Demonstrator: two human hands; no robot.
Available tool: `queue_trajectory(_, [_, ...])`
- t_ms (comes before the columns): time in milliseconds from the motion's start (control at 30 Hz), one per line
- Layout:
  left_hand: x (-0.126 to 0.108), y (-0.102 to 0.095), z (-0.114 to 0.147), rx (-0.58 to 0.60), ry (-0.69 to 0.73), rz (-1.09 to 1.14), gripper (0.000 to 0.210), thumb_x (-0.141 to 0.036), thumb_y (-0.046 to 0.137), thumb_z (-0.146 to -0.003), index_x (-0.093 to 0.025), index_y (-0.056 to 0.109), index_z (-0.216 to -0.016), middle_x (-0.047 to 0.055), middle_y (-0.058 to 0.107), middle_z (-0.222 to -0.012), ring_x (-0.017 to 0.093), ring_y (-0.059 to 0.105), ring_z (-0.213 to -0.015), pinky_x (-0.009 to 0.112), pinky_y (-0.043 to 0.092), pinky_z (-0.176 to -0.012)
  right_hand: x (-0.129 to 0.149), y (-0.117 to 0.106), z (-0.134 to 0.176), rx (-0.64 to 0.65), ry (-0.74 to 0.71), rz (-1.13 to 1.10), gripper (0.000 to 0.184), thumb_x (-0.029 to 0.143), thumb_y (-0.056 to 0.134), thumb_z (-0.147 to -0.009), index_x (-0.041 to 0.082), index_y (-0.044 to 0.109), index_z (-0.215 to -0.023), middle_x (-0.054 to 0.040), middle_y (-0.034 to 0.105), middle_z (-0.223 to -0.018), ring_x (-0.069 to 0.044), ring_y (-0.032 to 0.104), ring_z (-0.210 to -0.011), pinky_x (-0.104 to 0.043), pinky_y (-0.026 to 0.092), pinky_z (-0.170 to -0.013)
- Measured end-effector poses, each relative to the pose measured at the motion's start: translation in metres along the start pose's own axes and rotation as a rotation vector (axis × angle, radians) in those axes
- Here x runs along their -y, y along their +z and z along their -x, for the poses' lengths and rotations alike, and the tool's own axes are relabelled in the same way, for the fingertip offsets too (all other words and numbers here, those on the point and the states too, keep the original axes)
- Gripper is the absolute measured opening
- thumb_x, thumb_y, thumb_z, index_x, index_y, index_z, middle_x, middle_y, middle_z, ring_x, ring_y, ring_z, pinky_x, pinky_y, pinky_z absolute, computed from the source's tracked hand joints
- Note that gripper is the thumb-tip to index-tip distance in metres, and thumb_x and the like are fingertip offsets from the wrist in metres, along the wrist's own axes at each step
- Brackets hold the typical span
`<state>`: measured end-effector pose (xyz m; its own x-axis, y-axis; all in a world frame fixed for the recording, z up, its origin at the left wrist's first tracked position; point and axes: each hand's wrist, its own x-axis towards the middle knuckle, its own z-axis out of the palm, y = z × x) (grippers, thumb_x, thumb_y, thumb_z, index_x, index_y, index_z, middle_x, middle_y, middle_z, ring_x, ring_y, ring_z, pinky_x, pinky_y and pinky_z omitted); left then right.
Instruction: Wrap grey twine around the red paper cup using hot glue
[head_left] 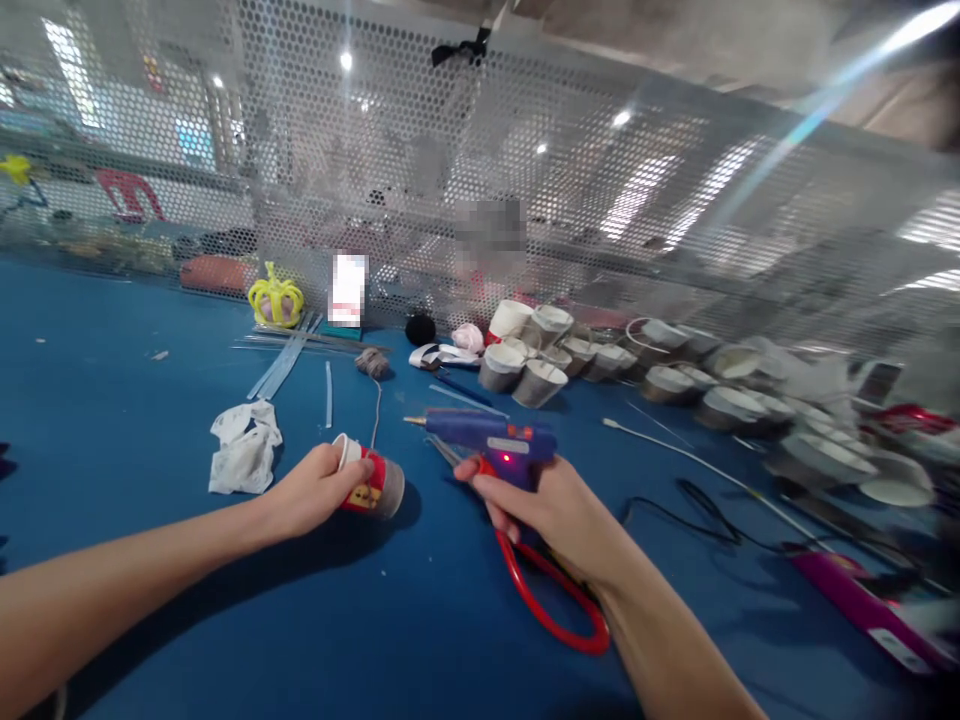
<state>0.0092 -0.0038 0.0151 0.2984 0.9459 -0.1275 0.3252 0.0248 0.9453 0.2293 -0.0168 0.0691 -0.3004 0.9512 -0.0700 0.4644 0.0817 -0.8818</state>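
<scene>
My left hand [319, 490] is closed round a red and white paper cup [388, 488], tilted on its side; grey yarn covers its base end. From the cup a strand runs up to a small ball of grey yarn [372, 362]. My right hand [551, 505] grips a blue glue gun [480, 430] with a lit red light, its nozzle pointing left above the cup. Scissors with red handles [555, 610] lie under my right hand, their blades partly hidden. A crumpled white cloth or paper [244, 450] rests left of the cup.
Several yarn-wrapped cups [540, 382] crowd the back right of the blue table [360, 630]. Glue sticks [289, 358], a yellow crown-shaped piece [275, 300] and a phone [347, 290] stand near the perforated metal screen [360, 150]. A purple power strip [862, 610] and black cable [705, 510] lie right.
</scene>
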Motion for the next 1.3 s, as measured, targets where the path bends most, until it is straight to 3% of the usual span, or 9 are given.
queue_trajectory(133, [-0.001, -0.001, -0.001, -0.005, -0.032, 0.04, 0.023, -0.032, 0.039, -0.069, -0.015, 0.044, -0.055, -0.005, 0.039, -0.051, 0.008, 0.033, -0.048, 0.019, 0.027, -0.045, 0.002, 0.004, 0.012, 0.03, 0.065, 0.162, 0.022, 0.036, 0.05, -0.073, 0.015, 0.055, -0.072, 0.0043, 0.046, -0.042, -0.008, 0.044, -0.041, -0.02, 0.039, -0.043])
queue_trajectory(233, [-0.002, -0.001, -0.001, 0.023, -0.031, 0.067, 0.023, -0.031, 0.039, -0.069, -0.013, 0.049, -0.058, -0.004, 0.043, -0.052, 0.009, 0.035, -0.049, 0.019, 0.028, -0.046, 0.0, 0.009, 0.015, -0.012, 0.111, 0.299, 0.025, 0.04, 0.052, -0.07, 0.017, 0.05, -0.061, 0.0044, 0.046, -0.041, -0.008, 0.043, -0.038, -0.02, 0.037, -0.039])
queue_trajectory(333, [-0.003, -0.001, -0.002, 0.038, -0.038, 0.1, 0.025, -0.031, 0.04, -0.07, -0.012, 0.056, -0.066, -0.002, 0.05, -0.056, 0.01, 0.041, -0.051, 0.019, 0.031, -0.049, -0.003, 0.015, 0.017, -0.071, 0.067, 0.375, 0.025, 0.04, 0.052, -0.069, 0.018, 0.048, -0.059, 0.0042, 0.047, -0.045, -0.008, 0.04, -0.039, -0.02, 0.034, -0.037])
queue_trajectory(567, [-0.003, -0.002, -0.002, 0.05, -0.041, 0.098, 0.031, -0.034, 0.041, -0.071, -0.01, 0.06, -0.074, 0.001, 0.057, -0.061, 0.013, 0.048, -0.055, 0.02, 0.035, -0.052, 0.0, 0.021, 0.014, -0.089, -0.053, 0.437, 0.019, 0.034, 0.048, -0.072, 0.018, 0.052, -0.064, 0.0019, 0.049, -0.054, -0.011, 0.042, -0.048, -0.022, 0.039, -0.044])
queue_trajectory(767, [0.002, -0.002, -0.003, 0.061, -0.019, 0.121, 0.032, -0.035, 0.041, -0.072, -0.011, 0.061, -0.072, 0.0, 0.057, -0.06, 0.012, 0.047, -0.055, 0.02, 0.034, -0.051, 0.0, 0.023, 0.015, -0.088, -0.014, 0.463, 0.021, 0.036, 0.049, -0.072, 0.018, 0.049, -0.062, 0.0032, 0.048, -0.052, -0.009, 0.039, -0.045, -0.02, 0.036, -0.041])
queue_trajectory(1033, [-0.002, -0.002, -0.001, 0.082, -0.031, 0.158, 0.032, -0.032, 0.041, -0.073, -0.01, 0.063, -0.078, 0.002, 0.06, -0.065, 0.013, 0.05, -0.058, 0.02, 0.037, -0.055, -0.002, 0.024, 0.018, -0.06, -0.022, 0.442, 0.022, 0.038, 0.047, -0.073, 0.018, 0.054, -0.068, 0.0006, 0.056, -0.058, -0.012, 0.047, -0.049, -0.022, 0.039, -0.045])
queue_trajectory(1300, [-0.005, -0.002, 0.0, 0.051, -0.02, 0.105, 0.03, -0.029, 0.04, -0.072, -0.011, 0.062, -0.068, 0.0, 0.058, -0.059, 0.01, 0.046, -0.052, 0.018, 0.033, -0.049, 0.0, 0.024, 0.019, -0.079, -0.066, 0.472, 0.019, 0.033, 0.048, -0.073, 0.018, 0.053, -0.063, 0.0012, 0.054, -0.056, -0.01, 0.045, -0.047, -0.021, 0.038, -0.044])
